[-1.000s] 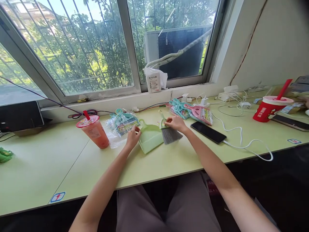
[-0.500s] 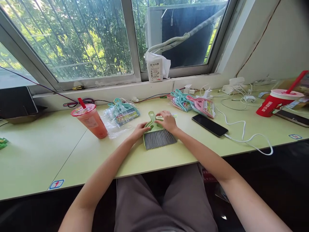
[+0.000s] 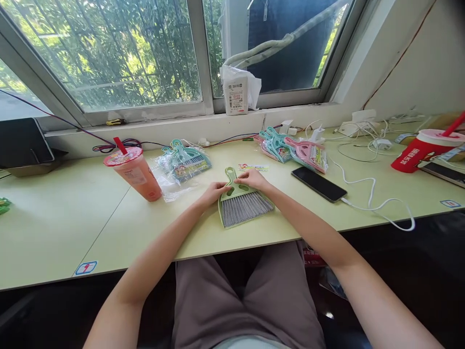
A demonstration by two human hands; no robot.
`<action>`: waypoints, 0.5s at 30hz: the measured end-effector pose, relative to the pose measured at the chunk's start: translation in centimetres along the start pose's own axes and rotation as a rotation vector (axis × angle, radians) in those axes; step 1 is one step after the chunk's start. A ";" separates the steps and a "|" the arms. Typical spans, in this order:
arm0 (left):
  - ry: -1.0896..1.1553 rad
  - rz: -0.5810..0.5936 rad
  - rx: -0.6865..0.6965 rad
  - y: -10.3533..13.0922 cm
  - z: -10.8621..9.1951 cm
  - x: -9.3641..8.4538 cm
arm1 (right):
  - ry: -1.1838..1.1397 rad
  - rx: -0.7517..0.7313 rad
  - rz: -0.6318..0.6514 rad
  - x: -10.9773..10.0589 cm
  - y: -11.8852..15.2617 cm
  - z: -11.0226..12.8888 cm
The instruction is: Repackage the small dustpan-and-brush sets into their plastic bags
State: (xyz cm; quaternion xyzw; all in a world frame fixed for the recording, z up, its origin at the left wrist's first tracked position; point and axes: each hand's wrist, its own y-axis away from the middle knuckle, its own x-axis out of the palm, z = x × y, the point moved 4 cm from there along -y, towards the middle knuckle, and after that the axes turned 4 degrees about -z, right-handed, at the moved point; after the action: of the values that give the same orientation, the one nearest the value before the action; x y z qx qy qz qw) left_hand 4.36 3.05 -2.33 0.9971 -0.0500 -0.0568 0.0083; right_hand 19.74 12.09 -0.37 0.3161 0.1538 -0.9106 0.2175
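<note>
A light green hand brush [image 3: 247, 207] with grey bristles lies face up in a matching green dustpan [image 3: 220, 213], near the front of the desk with its handle pointing away from me. My left hand [image 3: 215, 193] grips the left edge of the set, thumb on top by the oval hole; its other fingers are partly hidden. From the right, my right hand [image 3: 255, 179] pinches the brush near the base of its handle. Behind the handle a printed label strip [image 3: 258, 168] lies flat. Wrapped blue-green brush sets [image 3: 187, 162] and loose clear plastic sit to the left.
An orange drink cup [image 3: 140, 177] with a red straw stands left on the desk [image 3: 90, 203]. Right are more wrapped sets [image 3: 307, 154], a phone [image 3: 319, 184] on a white cable [image 3: 370, 194], and a red cup [image 3: 414, 152]. A white box [image 3: 238, 97] is on the sill.
The brush and dustpan have shifted slightly right and turned a little. My right hand's fingers have come down closer to the handle. The camera view has tilted down somewhat.
</note>
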 end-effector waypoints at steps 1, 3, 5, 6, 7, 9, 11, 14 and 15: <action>-0.015 -0.010 0.014 -0.1 0.0 -0.1 | 0.023 0.010 0.001 0.1 0.1 0.1; -0.054 -0.023 0.044 -0.2 0.0 -0.2 | 0.074 0.019 0.000 0.2 0.3 0.3; -0.100 -0.041 0.069 -0.3 -0.1 -0.4 | 0.114 0.020 -0.012 0.3 0.5 0.4; -0.116 -0.052 0.080 -0.3 -0.2 -0.5 | 0.122 0.017 -0.025 0.4 0.5 0.5; -0.124 -0.062 0.088 -0.3 -0.3 -0.6 | 0.119 0.016 -0.044 0.4 0.5 0.5; -0.105 -0.078 0.091 -0.3 -0.5 -0.6 | 0.076 0.005 -0.070 0.5 0.3 0.5; -0.057 -0.088 0.076 -0.3 -0.7 -0.6 | -0.009 -0.023 -0.036 0.4 -0.1 0.2; 0.019 -0.107 0.034 -0.3 -0.7 -1.0 | -0.086 -0.068 0.016 -0.6 -0.8 -0.9; 0.046 -0.121 0.015 -0.3 -0.6 -1.3 | -0.032 -0.074 -0.029 -1.3 -1.0 -1.4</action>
State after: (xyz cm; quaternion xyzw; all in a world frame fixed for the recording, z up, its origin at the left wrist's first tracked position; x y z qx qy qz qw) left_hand 3.18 3.52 -1.55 0.9994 0.0100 -0.0339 -0.0017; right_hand 20.87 13.98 -0.48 0.2911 0.1883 -0.9123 0.2182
